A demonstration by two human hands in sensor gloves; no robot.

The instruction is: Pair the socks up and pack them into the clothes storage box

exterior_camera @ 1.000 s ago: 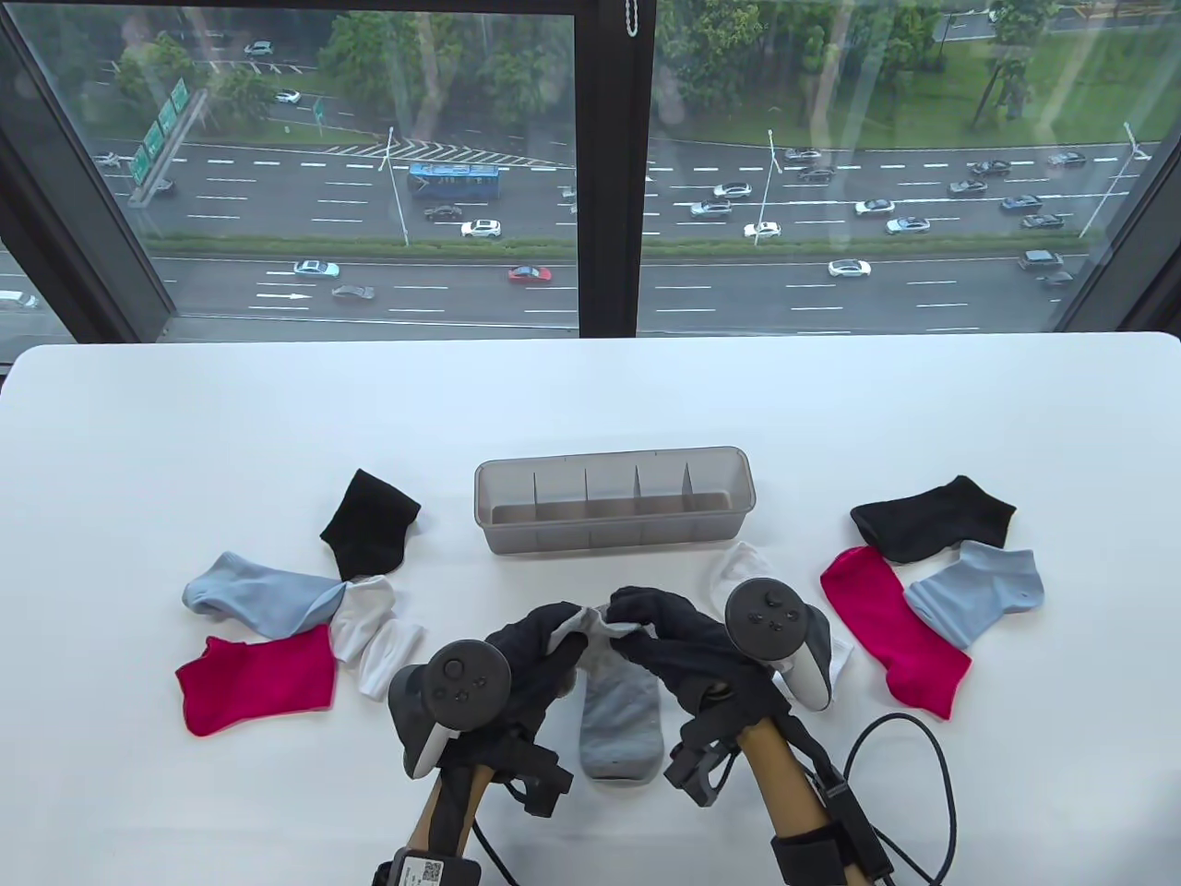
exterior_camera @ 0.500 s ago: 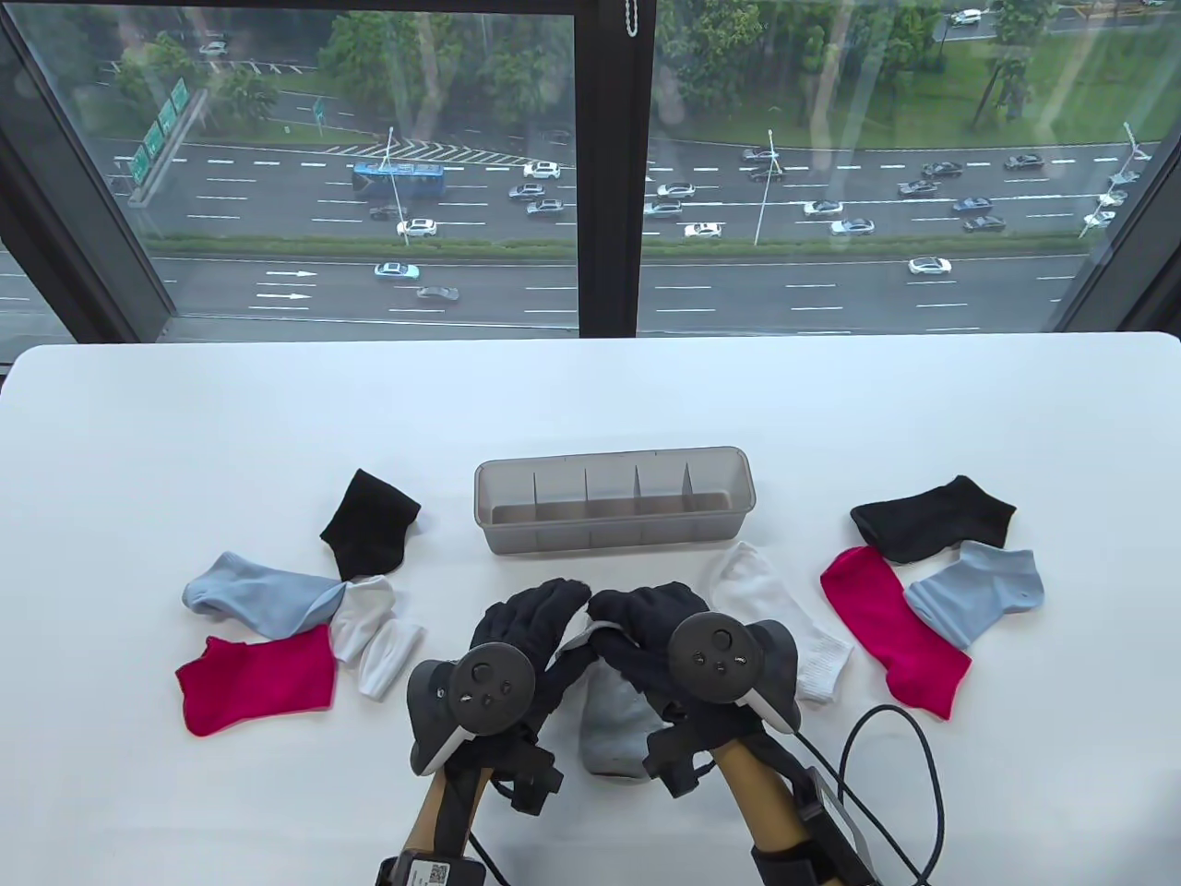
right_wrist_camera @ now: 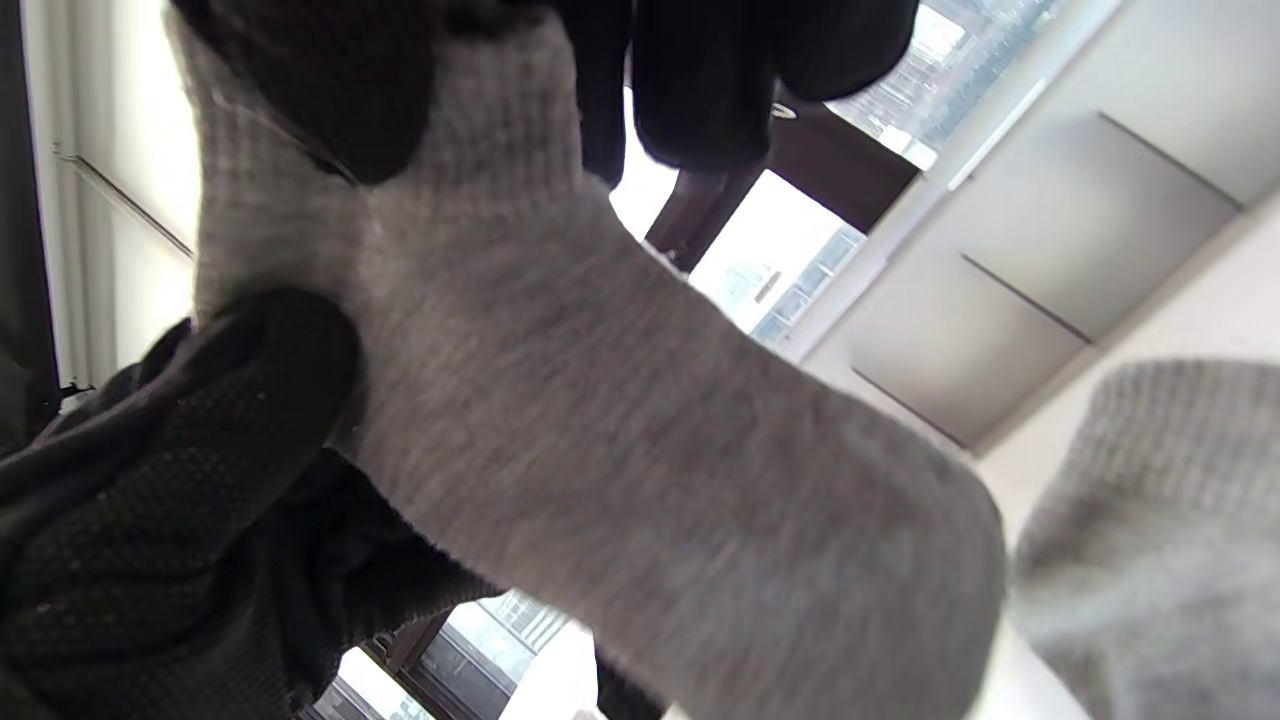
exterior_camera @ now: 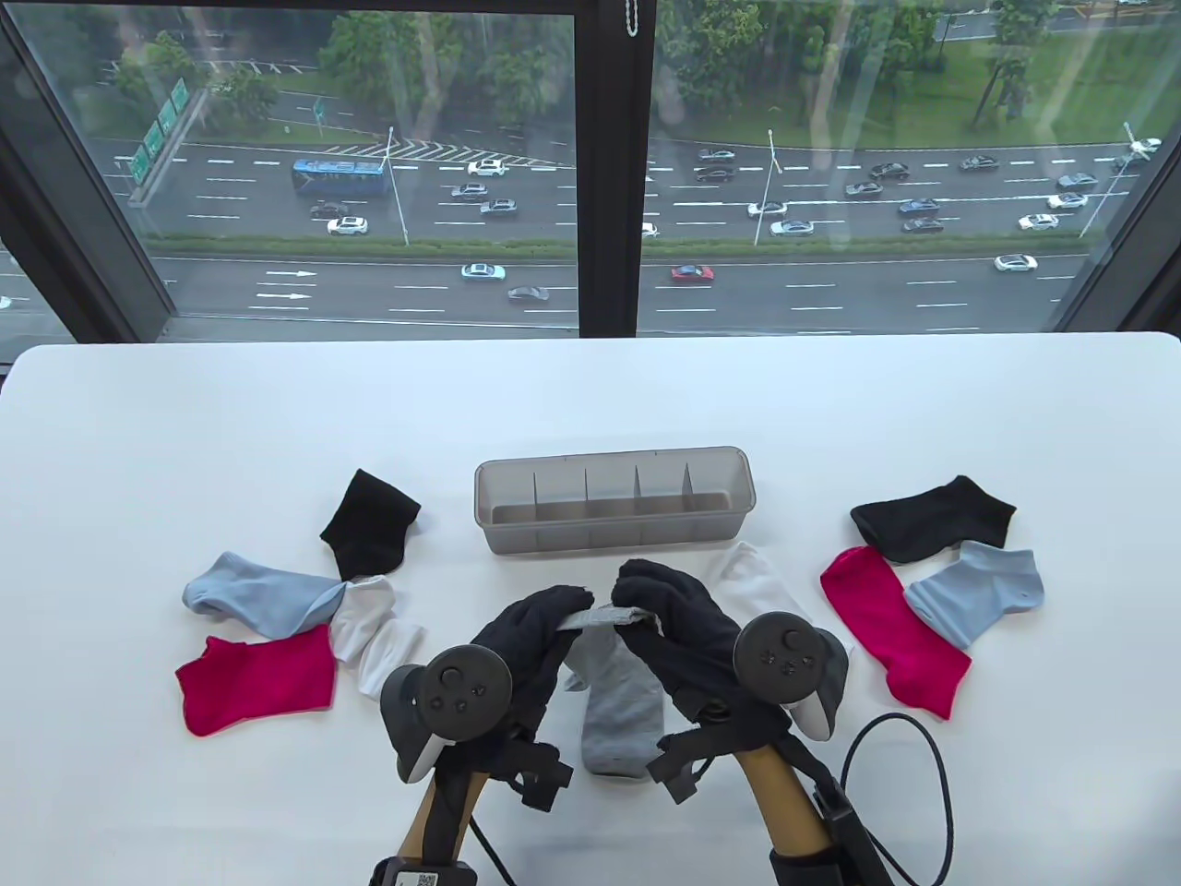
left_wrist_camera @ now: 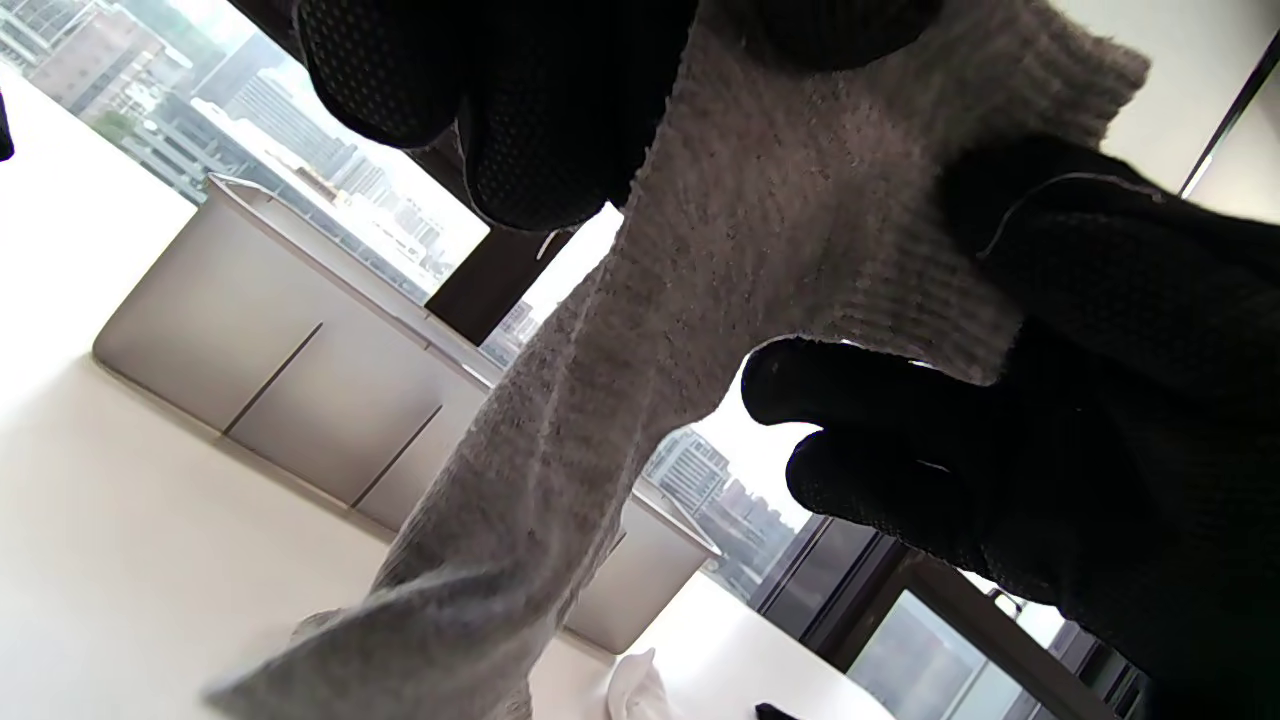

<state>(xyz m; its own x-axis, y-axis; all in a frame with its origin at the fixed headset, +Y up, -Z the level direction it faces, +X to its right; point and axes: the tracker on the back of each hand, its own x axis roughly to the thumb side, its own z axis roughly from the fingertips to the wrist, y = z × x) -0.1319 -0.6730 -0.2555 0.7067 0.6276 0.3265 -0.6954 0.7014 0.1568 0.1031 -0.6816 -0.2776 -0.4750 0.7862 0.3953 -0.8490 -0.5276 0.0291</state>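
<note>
Both hands pinching grey sock cuff between them; keep edges aligned, fold neatly toward box ahead.

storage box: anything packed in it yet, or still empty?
Empty. In the table view the storage box shows bare floor and dividers in every compartment; the grey sock is outside it, pinched by the left hand and right hand.

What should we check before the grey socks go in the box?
1. Left hand grips grey sock cuff: ok.
2. Right hand grips the same cuff: ok.
3. Two grey socks together: cannot tell; the right wrist view shows a second grey piece.
4. Storage box compartments empty: ok.
5. Sock toe lifted off the table: not ok, it seems to rest there.
</note>
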